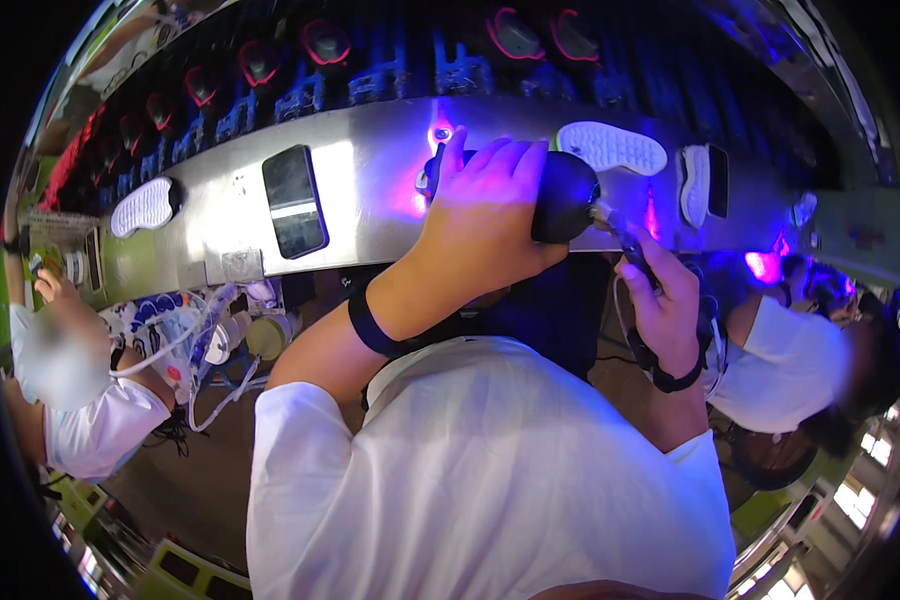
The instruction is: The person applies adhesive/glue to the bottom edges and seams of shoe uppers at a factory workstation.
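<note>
Head view of a shoe assembly line. The person's left hand [490,205] lies over a black shoe [562,195], fingers spread and curled down across its upper. This grip presses the shoe against the near edge of the steel workbench [370,190] and keeps it from turning. The shoe rests at the bench edge just below a violet lamp [440,133], apparently so that the work area lies in the lamp's glow. The right hand [665,300] sits just right of the shoe and lower, its fingers closed narrowly around a thin dark tool [625,240]. The tool's tip meets the shoe at its right end; what kind of tool it is cannot be told. A thin cord appears to run from the hand toward the wrist.

On the bench lie a dark phone-like slab [295,200] well left of the shoe, a white sole [610,147] turned tread-up just beyond the shoe, and another white sole [145,205] at the far left. A further shoe [703,183] stands on its side to the right. Behind the bench, a row of shoe lasts [325,42] on blue carriers curves along a conveyor. Other workers in white shirts stand at the left [80,410] and the right [790,365]. Bottles and tubing [210,335] hang under the bench at the left.
</note>
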The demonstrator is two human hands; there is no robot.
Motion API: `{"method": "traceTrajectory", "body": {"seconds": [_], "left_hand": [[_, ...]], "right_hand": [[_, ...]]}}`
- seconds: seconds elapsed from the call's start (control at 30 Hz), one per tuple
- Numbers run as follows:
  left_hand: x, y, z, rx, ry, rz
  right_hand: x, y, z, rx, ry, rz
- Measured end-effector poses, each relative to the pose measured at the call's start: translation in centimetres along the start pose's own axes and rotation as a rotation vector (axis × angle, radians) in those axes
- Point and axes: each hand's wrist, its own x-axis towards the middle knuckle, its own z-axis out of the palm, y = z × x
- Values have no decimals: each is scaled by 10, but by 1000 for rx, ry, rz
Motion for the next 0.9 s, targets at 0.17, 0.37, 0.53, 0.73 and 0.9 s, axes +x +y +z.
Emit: {"method": "traceTrajectory", "body": {"seconds": [0.17,0.37,0.53,0.73,0.9], "left_hand": [[0,-34,-18,182,-133,12],[-11,-55,-20,104,-232,-9],[-29,-40,-25,-237,-196,-8],[-21,0,-33,-562,-418,-89],[-22,14,-33,-687,-448,-63]], "right_hand": [[19,25,35,174,57,3],[26,36,40,571,-119,220],[43,2,-9,458,-142,163],[34,-2,-30,442,-175,20],[18,4,-34,567,-183,53]]}}
